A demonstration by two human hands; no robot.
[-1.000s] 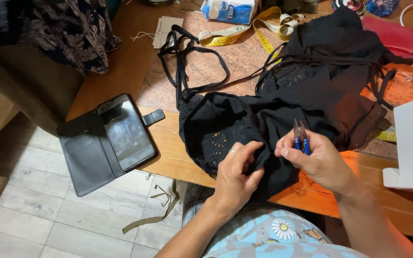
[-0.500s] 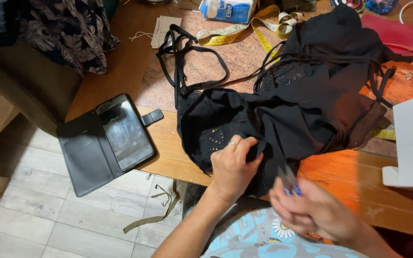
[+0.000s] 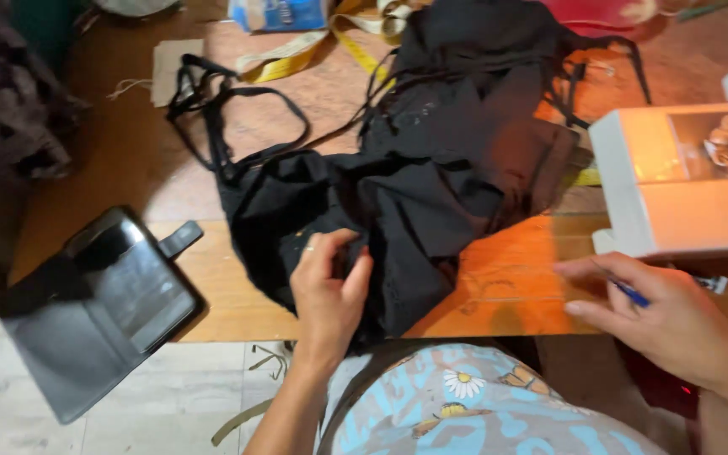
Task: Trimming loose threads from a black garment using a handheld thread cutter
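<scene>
Head view: left hand (image 3: 328, 291) pinches black garment (image 3: 431, 181); right hand (image 3: 663, 316) grips blue-handled tool (image 3: 629, 292) near white sewing machine (image 3: 676, 185). Phone in wallet case (image 3: 120, 291) overhangs the wooden table's (image 3: 120, 152) edge; yellow tape measure (image 3: 297, 63) lies behind.

The left hand (image 3: 328, 291) pinches the crumpled black fabric garment (image 3: 431, 168) on the brown wooden table (image 3: 128, 152); at three o'clock, the right hand (image 3: 663, 316) holds small blue-handled snips (image 3: 629, 292).

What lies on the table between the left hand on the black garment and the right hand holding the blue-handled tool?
In the head view, between the left hand and right hand lie a fold of the black garment, then bare wooden table.
</scene>
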